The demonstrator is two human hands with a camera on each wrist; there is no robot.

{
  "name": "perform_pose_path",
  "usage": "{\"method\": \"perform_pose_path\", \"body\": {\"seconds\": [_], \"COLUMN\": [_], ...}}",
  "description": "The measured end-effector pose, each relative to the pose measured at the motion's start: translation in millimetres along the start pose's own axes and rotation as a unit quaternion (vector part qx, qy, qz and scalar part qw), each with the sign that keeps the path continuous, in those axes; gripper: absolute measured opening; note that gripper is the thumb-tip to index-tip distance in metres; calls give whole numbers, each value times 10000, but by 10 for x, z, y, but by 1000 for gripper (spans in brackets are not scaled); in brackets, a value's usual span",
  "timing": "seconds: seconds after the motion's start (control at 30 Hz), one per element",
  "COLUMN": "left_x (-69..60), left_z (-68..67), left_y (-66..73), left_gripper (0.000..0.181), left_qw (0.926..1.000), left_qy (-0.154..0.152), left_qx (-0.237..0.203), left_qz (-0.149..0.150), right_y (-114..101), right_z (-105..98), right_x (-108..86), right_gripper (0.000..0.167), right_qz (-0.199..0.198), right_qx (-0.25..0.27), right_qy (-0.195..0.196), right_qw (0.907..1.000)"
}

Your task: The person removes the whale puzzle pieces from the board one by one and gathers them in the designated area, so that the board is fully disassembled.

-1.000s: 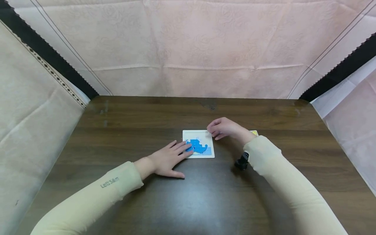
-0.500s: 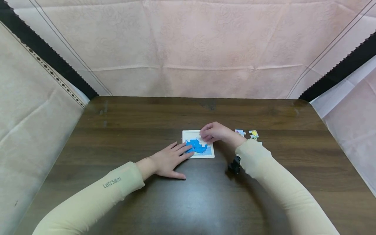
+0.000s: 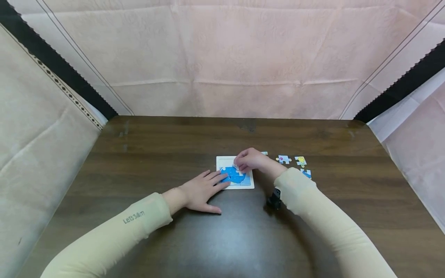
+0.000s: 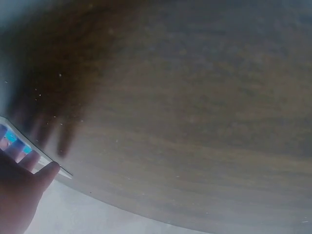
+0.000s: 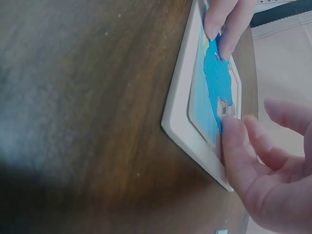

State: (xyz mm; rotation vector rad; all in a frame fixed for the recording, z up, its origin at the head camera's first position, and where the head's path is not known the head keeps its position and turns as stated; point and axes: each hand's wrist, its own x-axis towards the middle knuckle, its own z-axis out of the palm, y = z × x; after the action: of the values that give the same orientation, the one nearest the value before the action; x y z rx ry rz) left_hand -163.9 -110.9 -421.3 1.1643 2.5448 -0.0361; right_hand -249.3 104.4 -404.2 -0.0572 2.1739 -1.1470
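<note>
A jigsaw puzzle in a white frame tray (image 3: 252,186) lies on the table, its lower part filled with a blue whale-like animal. My left hand (image 3: 199,191) rests with spread, straight fingers over the tray's left side. Above the tray's upper right part, my right hand (image 3: 251,159) pinches a pale puzzle piece (image 3: 235,166), mostly hidden by the fingertips. In the right wrist view, the right thumb and fingers come down at the edge of the blue picture (image 5: 217,78). The left wrist view catches only part of the left hand (image 4: 19,187) on the tray.
Several loose puzzle pieces lie right of the tray: one with a pink spot (image 3: 283,159), one with a yellow figure (image 3: 300,161), a blue one (image 3: 306,173), and one partly behind the right hand (image 3: 264,153). The brown table (image 3: 167,146) ends at a pale cloth backdrop (image 3: 222,58).
My right hand has moved left and slightly toward me, from the tray's upper right corner to over the picture. More loose pieces have come into sight behind it. The left hand stays nearly still.
</note>
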Motion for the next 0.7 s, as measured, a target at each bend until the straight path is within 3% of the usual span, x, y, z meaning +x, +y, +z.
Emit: {"method": "perform_pose_path", "body": {"seconds": [0.33, 0.7], "left_x": [15, 7], "left_z": [15, 10], "left_y": [3, -4], "left_gripper": [86, 86], "left_qw": [10000, 10000], "left_qy": [-3, -21], "left_qx": [-15, -34], "left_qz": [-31, -50], "right_y": [0, 5], "right_z": [30, 61], "right_x": [14, 20], "right_gripper": [26, 22], "right_qz": [-156, -279], "right_qx": [-524, -181], "right_qy": [62, 67], "right_qw": [9985, 9994]}}
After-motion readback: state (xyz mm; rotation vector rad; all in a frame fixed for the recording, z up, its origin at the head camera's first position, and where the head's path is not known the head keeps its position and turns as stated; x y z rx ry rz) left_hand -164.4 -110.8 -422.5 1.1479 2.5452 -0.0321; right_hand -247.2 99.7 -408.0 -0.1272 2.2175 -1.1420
